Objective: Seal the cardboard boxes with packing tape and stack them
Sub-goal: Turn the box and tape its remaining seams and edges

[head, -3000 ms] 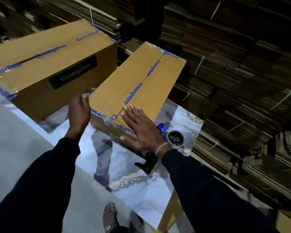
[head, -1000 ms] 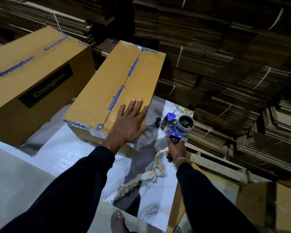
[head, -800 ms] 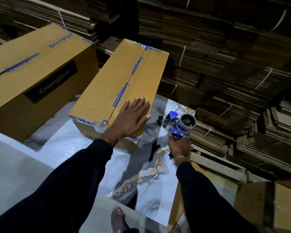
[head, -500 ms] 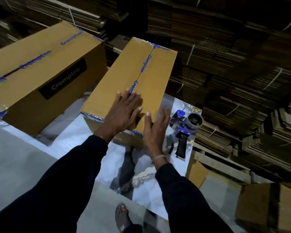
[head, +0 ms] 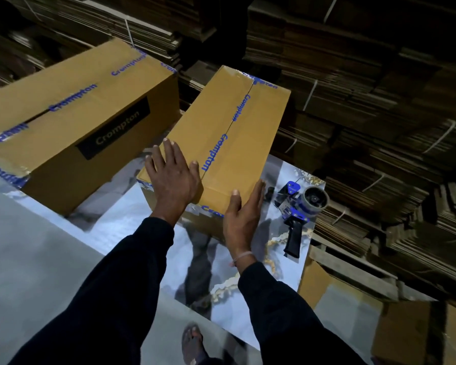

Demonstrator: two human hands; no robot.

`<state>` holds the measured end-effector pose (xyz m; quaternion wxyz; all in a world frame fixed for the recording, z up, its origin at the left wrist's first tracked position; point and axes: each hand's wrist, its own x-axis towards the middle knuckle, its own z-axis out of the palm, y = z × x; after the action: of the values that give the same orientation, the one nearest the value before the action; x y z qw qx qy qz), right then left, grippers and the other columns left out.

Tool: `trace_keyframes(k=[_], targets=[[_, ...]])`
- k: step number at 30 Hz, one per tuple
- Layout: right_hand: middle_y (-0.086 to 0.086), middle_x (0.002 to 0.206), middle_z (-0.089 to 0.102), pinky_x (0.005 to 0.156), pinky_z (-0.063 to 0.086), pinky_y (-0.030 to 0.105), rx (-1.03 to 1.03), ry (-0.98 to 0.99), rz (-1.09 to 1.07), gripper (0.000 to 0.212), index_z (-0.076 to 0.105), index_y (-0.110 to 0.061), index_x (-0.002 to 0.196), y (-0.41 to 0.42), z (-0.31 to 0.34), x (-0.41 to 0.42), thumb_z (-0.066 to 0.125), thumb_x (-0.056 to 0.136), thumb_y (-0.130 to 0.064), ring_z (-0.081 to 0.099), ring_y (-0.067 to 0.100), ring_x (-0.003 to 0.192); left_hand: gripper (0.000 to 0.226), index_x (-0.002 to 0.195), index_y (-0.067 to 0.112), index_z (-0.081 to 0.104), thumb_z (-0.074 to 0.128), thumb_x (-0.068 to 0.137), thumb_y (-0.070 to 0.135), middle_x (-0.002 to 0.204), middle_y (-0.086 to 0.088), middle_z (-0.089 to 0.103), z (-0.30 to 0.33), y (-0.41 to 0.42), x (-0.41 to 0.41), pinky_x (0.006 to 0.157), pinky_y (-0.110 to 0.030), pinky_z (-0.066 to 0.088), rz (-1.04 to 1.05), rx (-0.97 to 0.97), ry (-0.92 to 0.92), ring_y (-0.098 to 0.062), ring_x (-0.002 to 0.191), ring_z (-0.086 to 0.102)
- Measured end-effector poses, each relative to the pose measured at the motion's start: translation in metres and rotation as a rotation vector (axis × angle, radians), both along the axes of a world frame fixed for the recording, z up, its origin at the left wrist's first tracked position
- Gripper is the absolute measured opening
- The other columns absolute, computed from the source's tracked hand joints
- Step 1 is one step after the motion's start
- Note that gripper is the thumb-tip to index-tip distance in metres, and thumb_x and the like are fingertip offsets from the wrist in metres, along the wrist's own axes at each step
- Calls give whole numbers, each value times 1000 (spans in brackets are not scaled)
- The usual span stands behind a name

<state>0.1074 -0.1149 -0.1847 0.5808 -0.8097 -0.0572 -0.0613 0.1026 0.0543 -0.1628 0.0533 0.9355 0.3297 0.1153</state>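
Note:
A long cardboard box [head: 237, 133] sealed with blue-printed tape along its top seam lies on the marble-patterned table [head: 121, 225]. My left hand [head: 173, 177] lies flat on the box's near left top, fingers spread. With straight fingers, my right hand [head: 241, 214] presses against the box's near right corner. A blue tape dispenser [head: 299, 206] with a black handle lies on the table to the right of the box, apart from both hands. A larger taped box [head: 71, 127] sits on the left.
Bundled stacks of flat cardboard [head: 366, 101] fill the background and the right side. A plain carton [head: 432, 335] stands on the floor at the lower right. My sandalled foot [head: 192, 341] shows below the table's near edge.
My right hand set the tape dispenser down on the table and moved left to the box's near right corner. My left hand slid left across the box top.

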Motion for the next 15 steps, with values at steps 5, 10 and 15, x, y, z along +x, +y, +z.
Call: trace_keyframes(k=[5,10,15], targets=[[20,172,12,129,12,53,-490,-467,343,87,33,-2,159,-20,16,10,59,98,-58,3,35,161,65,156,1,33,36,108,44,144,-27,48,5,21,-3,92,-57,42,94,-80,-47,-47,120,51],[18,164,36,122,30,55,-705,-739,626,74,48,2,151,-38,-2,32,67,100,-48,26,33,157,67,156,-2,30,33,109,45,141,-30,48,8,20,-5,93,-57,40,67,-69,-20,-49,120,50],[13,171,21,126,24,48,-820,-740,818,68,31,-3,161,-54,11,40,56,107,-38,14,26,160,64,155,-2,32,33,109,43,140,-29,49,13,18,-8,94,-56,39,59,-78,-31,-47,118,51]])
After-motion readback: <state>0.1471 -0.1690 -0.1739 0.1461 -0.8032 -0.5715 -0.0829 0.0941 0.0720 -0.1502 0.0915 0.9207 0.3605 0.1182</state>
